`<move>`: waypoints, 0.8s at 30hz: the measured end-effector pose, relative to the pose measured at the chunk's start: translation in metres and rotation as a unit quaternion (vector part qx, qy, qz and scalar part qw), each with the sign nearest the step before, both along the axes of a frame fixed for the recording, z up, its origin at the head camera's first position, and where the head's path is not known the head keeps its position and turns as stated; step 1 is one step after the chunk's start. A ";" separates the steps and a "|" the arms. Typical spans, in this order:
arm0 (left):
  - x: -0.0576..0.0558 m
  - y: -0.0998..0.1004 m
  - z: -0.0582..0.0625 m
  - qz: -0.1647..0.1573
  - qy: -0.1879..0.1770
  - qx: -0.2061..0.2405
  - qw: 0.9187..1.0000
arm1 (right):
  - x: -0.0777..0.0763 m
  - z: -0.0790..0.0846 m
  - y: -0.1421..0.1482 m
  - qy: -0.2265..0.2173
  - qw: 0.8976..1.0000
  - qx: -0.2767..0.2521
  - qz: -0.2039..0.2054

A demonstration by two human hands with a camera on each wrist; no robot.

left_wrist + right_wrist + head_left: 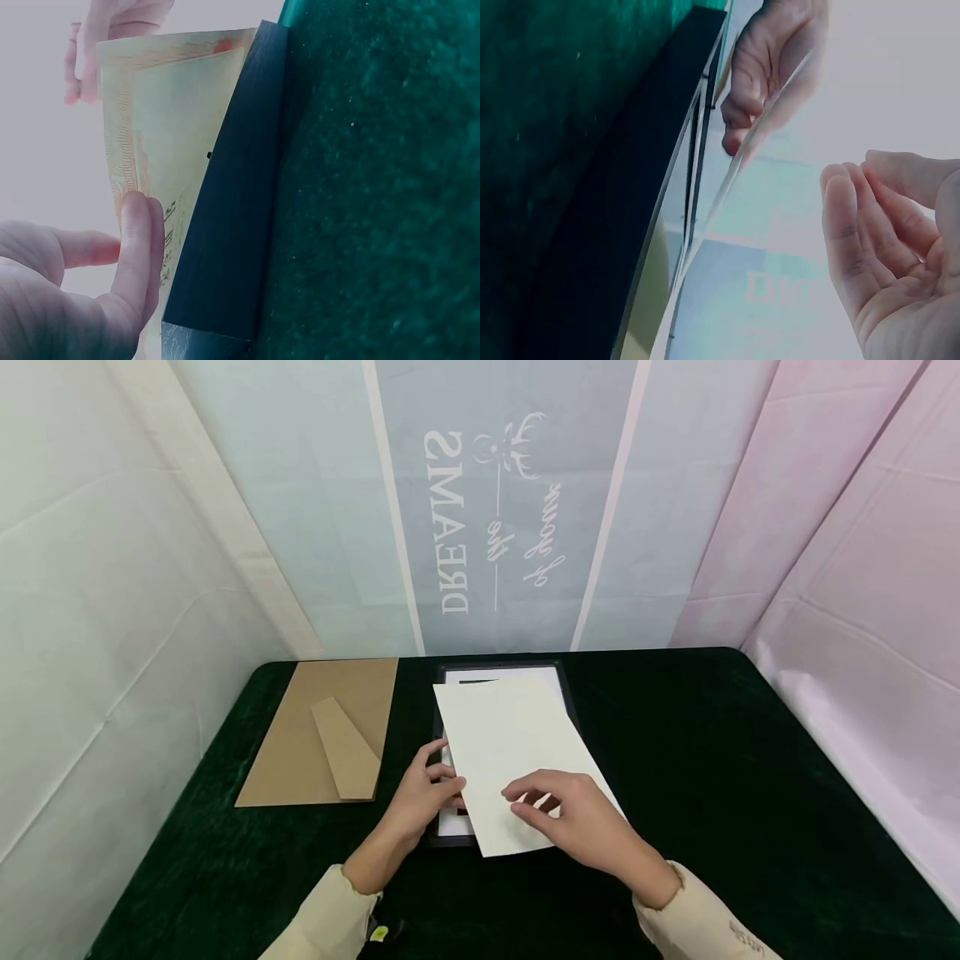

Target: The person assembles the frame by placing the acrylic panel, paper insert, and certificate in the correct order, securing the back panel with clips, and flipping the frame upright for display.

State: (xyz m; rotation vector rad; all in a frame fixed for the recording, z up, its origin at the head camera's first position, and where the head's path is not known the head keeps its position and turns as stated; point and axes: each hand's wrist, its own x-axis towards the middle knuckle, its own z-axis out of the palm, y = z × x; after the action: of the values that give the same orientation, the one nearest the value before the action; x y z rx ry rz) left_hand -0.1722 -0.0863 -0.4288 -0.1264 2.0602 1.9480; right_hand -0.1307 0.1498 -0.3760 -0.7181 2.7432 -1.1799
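A sheet of paper (517,743), white on its upper side, is tilted over a black picture frame (566,681). Its underside, with an ornate border like a certificate (180,97), shows in the left wrist view. My left hand (422,793) pinches the sheet's left edge between thumb and fingers (135,240). Inside the frame, a white insert (453,822) with dark marks is mostly hidden under the sheet. My right hand (573,814) is over the sheet's lower right part, fingers loosely bent and nothing in them; in the right wrist view its fingertips (840,195) stand apart from the paper.
On the left of the dark green cloth-covered table (712,777) lies a brown backing board (292,760) with a stand flap (345,752). A printed curtain (510,527) hangs behind the table, and pale drapes border both sides.
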 end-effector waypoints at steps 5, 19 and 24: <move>0.000 -0.002 0.000 0.002 -0.004 -0.001 1.000 | -0.015 -0.006 0.013 -0.007 0.999 0.004 -0.036; -0.003 -0.006 -0.002 -0.003 -0.008 -0.014 1.000 | -0.057 -0.027 0.074 -0.086 0.975 0.114 -0.172; -0.004 -0.006 -0.004 -0.001 -0.013 -0.018 1.000 | -0.063 -0.037 0.081 -0.124 0.970 0.115 -0.173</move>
State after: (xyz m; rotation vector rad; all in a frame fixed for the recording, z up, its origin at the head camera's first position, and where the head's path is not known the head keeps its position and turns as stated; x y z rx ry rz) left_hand -0.1762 -0.0922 -0.4325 -0.1574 2.0782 1.8995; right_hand -0.1933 0.2313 -0.4127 -0.0605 2.7877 -0.8999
